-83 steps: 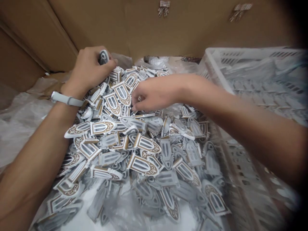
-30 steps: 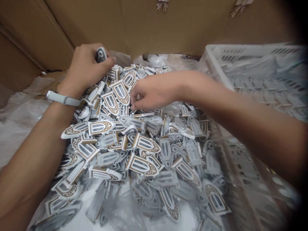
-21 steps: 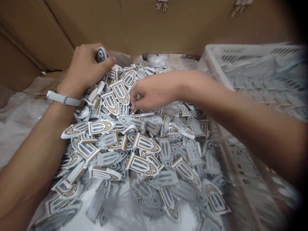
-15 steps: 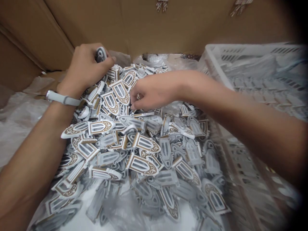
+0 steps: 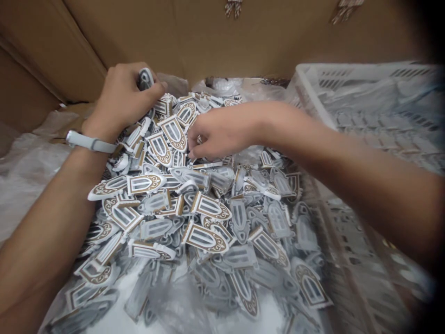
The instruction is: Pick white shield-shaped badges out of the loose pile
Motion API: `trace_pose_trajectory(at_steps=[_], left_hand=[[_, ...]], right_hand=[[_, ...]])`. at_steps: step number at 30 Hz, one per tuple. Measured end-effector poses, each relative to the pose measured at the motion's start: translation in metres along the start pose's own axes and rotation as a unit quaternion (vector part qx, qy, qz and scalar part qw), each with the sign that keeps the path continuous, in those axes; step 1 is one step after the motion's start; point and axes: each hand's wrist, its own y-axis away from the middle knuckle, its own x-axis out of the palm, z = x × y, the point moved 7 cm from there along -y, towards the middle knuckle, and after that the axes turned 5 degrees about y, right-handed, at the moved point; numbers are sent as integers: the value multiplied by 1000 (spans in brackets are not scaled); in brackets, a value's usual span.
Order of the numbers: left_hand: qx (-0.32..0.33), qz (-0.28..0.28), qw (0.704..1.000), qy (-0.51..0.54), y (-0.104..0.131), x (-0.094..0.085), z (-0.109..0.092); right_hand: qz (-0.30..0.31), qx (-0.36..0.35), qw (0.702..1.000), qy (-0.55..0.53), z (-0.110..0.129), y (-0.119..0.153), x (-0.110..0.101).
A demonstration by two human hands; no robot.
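Observation:
A heap of small arched window-shaped plastic pieces (image 5: 210, 236), white with gold scrollwork on the front and grey on the back, spreads before me. At its far left edge my left hand (image 5: 130, 95) is closed around one arched piece (image 5: 145, 78), whose rounded end pokes out between thumb and fingers. Over the upper middle of the heap, my right hand (image 5: 215, 132) is bent down with thumb and fingertips drawn together among the pieces. What lies between those fingertips is hidden. Beside them rest two arched pieces with their gold fronts up.
A white plastic crate (image 5: 314, 99) on the right holds rows of similar pieces and clear plastic film. Brown cardboard walls (image 5: 222, 41) close off the back and left. Crumpled clear plastic (image 5: 28, 171) lies at the left, with more film at the front.

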Motion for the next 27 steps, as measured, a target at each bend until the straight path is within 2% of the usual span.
trace_pose_trajectory(at_steps=[10,16,27], left_hand=[[-11,18,1000,-9,2,0,-2],[-1,-7,1000,14,2,-3,-3],[1,-4,1000,9,2,-2,-1]], right_hand=[[-37,5,999,20,-7,-3,2],[-11,5,1000,17,-1,0,-1],[14,20,1000,2,9,4,-7]])
